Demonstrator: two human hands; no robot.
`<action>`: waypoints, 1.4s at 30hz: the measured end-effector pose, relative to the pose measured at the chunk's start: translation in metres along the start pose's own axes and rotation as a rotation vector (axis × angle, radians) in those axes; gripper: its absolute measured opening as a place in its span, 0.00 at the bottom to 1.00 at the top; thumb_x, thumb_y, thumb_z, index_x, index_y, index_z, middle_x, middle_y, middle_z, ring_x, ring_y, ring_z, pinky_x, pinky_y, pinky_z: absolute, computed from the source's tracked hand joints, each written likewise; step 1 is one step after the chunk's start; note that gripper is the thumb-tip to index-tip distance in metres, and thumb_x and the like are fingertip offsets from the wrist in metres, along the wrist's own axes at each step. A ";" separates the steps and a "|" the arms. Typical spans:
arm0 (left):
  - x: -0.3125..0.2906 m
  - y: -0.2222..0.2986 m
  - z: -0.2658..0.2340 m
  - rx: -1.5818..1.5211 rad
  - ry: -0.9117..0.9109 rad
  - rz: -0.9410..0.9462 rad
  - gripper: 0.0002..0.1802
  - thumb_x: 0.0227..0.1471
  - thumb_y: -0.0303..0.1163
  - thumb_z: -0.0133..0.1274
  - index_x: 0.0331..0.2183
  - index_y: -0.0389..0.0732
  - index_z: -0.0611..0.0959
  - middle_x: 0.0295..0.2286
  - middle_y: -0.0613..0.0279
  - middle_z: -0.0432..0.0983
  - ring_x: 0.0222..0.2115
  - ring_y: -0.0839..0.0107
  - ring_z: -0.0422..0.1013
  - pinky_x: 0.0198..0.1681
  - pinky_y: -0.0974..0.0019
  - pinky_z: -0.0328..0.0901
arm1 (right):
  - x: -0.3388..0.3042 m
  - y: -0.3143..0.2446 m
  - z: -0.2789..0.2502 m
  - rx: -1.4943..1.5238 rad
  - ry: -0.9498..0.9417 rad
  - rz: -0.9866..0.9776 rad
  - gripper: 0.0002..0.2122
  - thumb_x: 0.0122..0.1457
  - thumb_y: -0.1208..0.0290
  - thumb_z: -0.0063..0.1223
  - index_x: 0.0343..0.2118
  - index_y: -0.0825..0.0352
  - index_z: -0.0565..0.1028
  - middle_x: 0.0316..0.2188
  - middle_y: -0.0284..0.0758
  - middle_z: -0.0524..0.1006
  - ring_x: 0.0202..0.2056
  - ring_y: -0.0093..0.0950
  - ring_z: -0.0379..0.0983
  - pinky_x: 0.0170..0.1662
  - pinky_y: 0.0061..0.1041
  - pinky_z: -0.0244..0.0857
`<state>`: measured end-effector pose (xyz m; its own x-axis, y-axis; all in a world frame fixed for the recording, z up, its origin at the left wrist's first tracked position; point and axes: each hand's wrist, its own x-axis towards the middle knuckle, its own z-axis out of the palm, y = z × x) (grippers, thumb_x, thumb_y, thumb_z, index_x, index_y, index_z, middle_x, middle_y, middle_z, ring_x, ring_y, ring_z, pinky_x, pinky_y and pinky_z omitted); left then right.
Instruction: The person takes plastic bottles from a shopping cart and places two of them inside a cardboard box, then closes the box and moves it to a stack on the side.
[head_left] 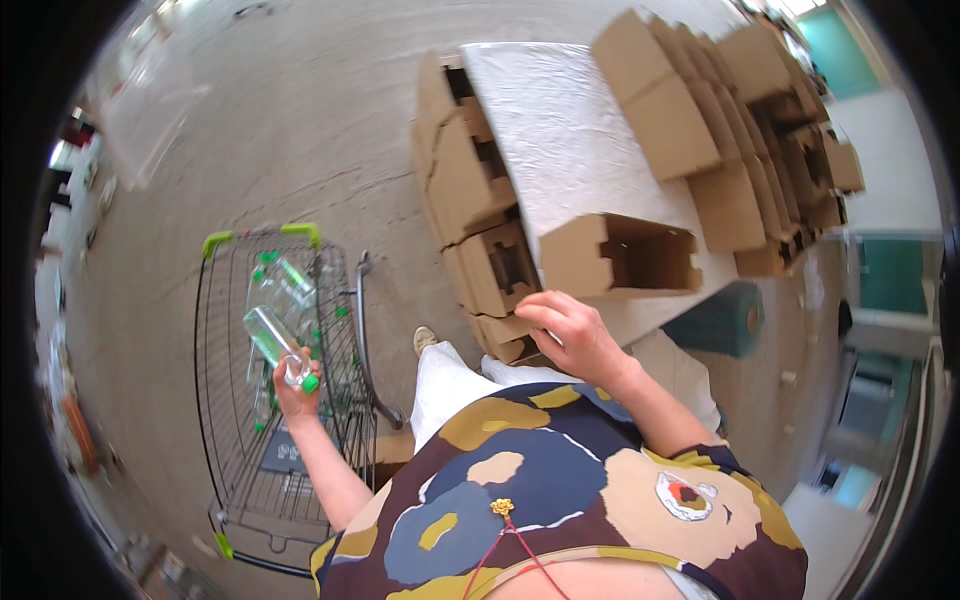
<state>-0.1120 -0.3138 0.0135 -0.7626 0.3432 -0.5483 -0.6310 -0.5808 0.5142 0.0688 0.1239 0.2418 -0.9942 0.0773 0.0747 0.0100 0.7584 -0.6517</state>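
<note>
My left hand [297,396] is closed around the neck end of a clear plastic bottle [268,333] with a green cap, held tilted over a wire shopping cart [212,420]. Under it in the cart lie several more clear bottles [290,280] with green caps. To the right, my right hand [565,328] hovers with loosely bent fingers and nothing seen in them. Just beyond it, an open cardboard box [575,258] lies on its side on a white-covered table [560,130]. A row of cardboard boxes [485,270] stands along the table's left side, close to my fingertips.
Stacked cardboard boxes [690,125] fill the table's right side. The cart's dark handle [362,340] rises between the cart and my legs. A teal bin-like object [728,318] sits below the table's right edge. Concrete floor [300,110] extends beyond the cart.
</note>
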 end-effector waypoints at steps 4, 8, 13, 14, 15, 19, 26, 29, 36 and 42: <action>-0.028 -0.006 0.166 0.420 -0.418 0.057 0.36 0.44 0.44 0.62 0.53 0.40 0.72 0.35 0.56 0.77 0.28 0.66 0.75 0.28 0.67 0.72 | -0.029 0.048 -0.062 -0.083 0.354 0.023 0.10 0.48 0.83 0.55 0.36 0.67 0.77 0.35 0.39 0.77 0.38 0.38 0.75 0.40 0.32 0.72; -0.056 -0.044 0.330 0.815 -0.657 -0.014 0.41 0.40 0.39 0.64 0.57 0.40 0.68 0.36 0.55 0.77 0.31 0.68 0.76 0.34 0.68 0.72 | -0.064 0.109 -0.128 -0.308 0.619 0.198 0.12 0.51 0.80 0.55 0.40 0.69 0.77 0.39 0.42 0.77 0.42 0.41 0.73 0.47 0.34 0.68; -0.071 -0.134 0.482 1.597 -0.991 0.127 0.44 0.38 0.36 0.63 0.57 0.37 0.65 0.39 0.47 0.76 0.42 0.57 0.75 0.46 0.60 0.68 | -0.110 0.199 -0.148 -0.346 0.569 0.516 0.20 0.52 0.72 0.58 0.49 0.69 0.72 0.45 0.47 0.76 0.46 0.46 0.71 0.49 0.39 0.66; -0.071 -0.158 0.495 1.665 -1.086 0.369 0.45 0.37 0.33 0.64 0.58 0.37 0.65 0.40 0.47 0.76 0.39 0.61 0.75 0.44 0.63 0.68 | -0.112 0.210 -0.148 -0.288 0.535 0.556 0.21 0.52 0.71 0.59 0.50 0.70 0.71 0.45 0.48 0.76 0.46 0.48 0.72 0.49 0.39 0.66; -0.070 -0.179 0.510 1.801 -1.124 0.438 0.45 0.37 0.35 0.63 0.58 0.39 0.65 0.38 0.46 0.75 0.41 0.51 0.72 0.44 0.57 0.67 | -0.113 0.216 -0.150 -0.168 0.480 0.615 0.21 0.53 0.70 0.58 0.50 0.70 0.71 0.44 0.50 0.76 0.46 0.49 0.72 0.48 0.40 0.67; -0.058 -0.249 0.553 2.423 -1.107 0.325 0.42 0.38 0.38 0.61 0.56 0.42 0.67 0.34 0.46 0.76 0.39 0.51 0.74 0.41 0.53 0.69 | -0.116 0.247 -0.137 0.020 0.342 0.660 0.19 0.56 0.68 0.52 0.50 0.69 0.70 0.40 0.52 0.77 0.43 0.50 0.73 0.46 0.45 0.67; -0.003 -0.346 0.523 2.727 -1.183 0.284 0.42 0.37 0.36 0.60 0.57 0.45 0.68 0.34 0.50 0.80 0.38 0.52 0.76 0.40 0.53 0.71 | -0.122 0.240 -0.130 -0.004 0.298 0.710 0.16 0.57 0.73 0.41 0.49 0.65 0.73 0.44 0.46 0.77 0.43 0.49 0.73 0.47 0.47 0.67; 0.004 -0.365 0.523 2.685 -1.144 0.136 0.46 0.40 0.35 0.60 0.62 0.56 0.61 0.48 0.51 0.73 0.48 0.53 0.71 0.49 0.54 0.68 | -0.127 0.248 -0.126 -0.038 0.315 0.714 0.16 0.58 0.73 0.41 0.49 0.65 0.72 0.44 0.45 0.77 0.43 0.49 0.73 0.46 0.47 0.67; 0.037 -0.382 0.478 2.697 -0.959 0.024 0.46 0.47 0.26 0.53 0.64 0.61 0.55 0.61 0.51 0.57 0.58 0.49 0.61 0.57 0.49 0.62 | -0.126 0.248 -0.130 -0.005 0.290 0.735 0.17 0.57 0.72 0.41 0.49 0.65 0.72 0.44 0.46 0.76 0.44 0.48 0.73 0.46 0.47 0.67; -0.006 -0.344 0.529 2.313 -1.060 0.098 0.27 0.51 0.28 0.47 0.55 0.48 0.73 0.46 0.49 0.75 0.45 0.52 0.73 0.46 0.53 0.69 | -0.126 0.275 -0.114 0.030 0.331 0.656 0.17 0.54 0.72 0.42 0.47 0.67 0.73 0.39 0.52 0.77 0.40 0.53 0.73 0.45 0.48 0.66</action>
<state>0.0347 0.2746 0.1890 -0.1389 0.8422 -0.5209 0.7979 0.4067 0.4449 0.2086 0.3971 0.1393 -0.7005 0.7040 -0.1171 0.5842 0.4714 -0.6607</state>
